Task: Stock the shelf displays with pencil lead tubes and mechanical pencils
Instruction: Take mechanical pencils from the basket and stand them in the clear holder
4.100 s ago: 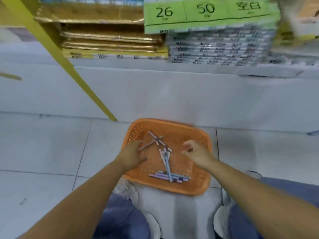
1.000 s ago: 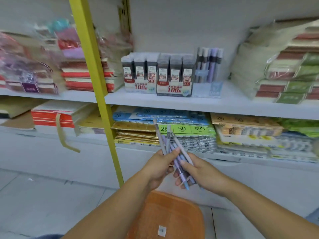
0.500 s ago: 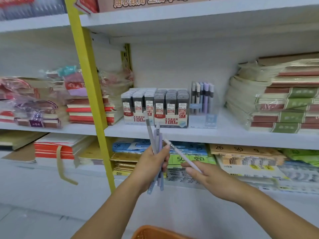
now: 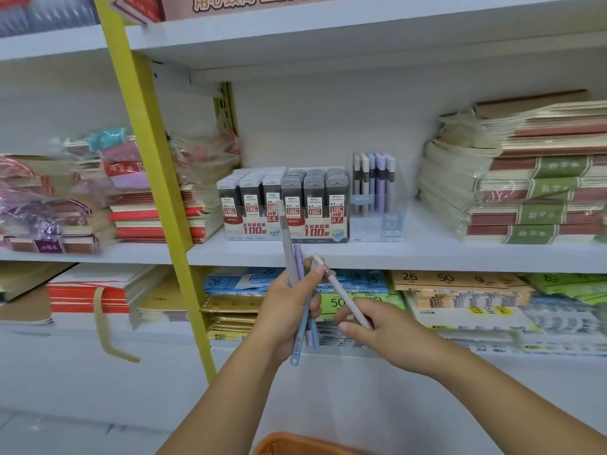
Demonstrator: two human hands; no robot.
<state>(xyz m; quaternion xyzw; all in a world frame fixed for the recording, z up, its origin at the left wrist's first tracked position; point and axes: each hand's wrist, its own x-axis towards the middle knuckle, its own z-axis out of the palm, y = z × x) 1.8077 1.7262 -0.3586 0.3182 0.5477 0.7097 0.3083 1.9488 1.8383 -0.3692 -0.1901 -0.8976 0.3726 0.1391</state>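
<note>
My left hand (image 4: pixel 285 310) grips a bundle of mechanical pencils (image 4: pixel 297 274), grey, lilac and blue, held upright in front of the middle shelf. One pale pink mechanical pencil (image 4: pixel 341 292) is pinched by my right hand (image 4: pixel 377 326), slanting up and left so its tip is close to the bundle. Behind them on the white shelf (image 4: pixel 361 254) stand two display boxes of pencil lead tubes (image 4: pixel 285 205). Right of those, a clear pencil display (image 4: pixel 374 192) holds several upright pencils.
A yellow shelf upright (image 4: pixel 154 178) slants down the left. Wrapped notebook stacks (image 4: pixel 525 178) fill the shelf's right side, red and pink stacks (image 4: pixel 131 198) the left. Paper packs with number labels (image 4: pixel 443 284) lie on the lower shelf. An orange basket rim (image 4: pixel 295 444) shows at the bottom.
Both hands came up from the orange basket on the floor with the pencils. Over the last second my right hand drew one pencil out of the bundle held in my left.
</note>
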